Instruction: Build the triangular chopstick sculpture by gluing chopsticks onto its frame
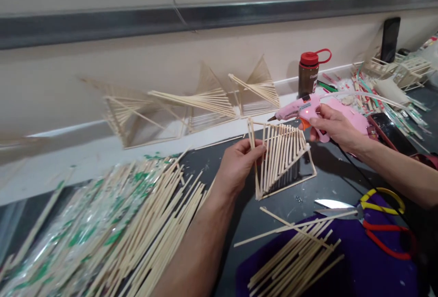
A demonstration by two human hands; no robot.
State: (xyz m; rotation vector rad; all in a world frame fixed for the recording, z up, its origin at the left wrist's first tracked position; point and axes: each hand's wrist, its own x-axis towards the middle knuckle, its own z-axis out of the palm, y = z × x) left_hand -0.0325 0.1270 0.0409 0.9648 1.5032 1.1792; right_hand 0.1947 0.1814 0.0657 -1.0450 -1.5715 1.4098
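My left hand (241, 162) pinches the left side of a small frame of wooden sticks (282, 155), whose lower edge rests on the dark table. A row of slanted sticks runs across this frame. My right hand (328, 123) grips a pink hot glue gun (299, 109) with an orange trigger and a small lit light. Its dark nozzle points left, just above the frame's top edge; whether it touches a stick I cannot tell. A clear glue stick (362, 94) reaches out from the gun's back. Fingers hide part of the trigger and handle.
Loose sticks (171, 224) and green-printed plastic wrappers (112, 210) cover the left. Twisted stick frames (205, 105) line the wall beside a red-capped bottle (308, 75). Scissors (362, 210) and cut sticks (294, 260) lie on a purple sheet (383, 269). A phone (390, 39) leans at back right.
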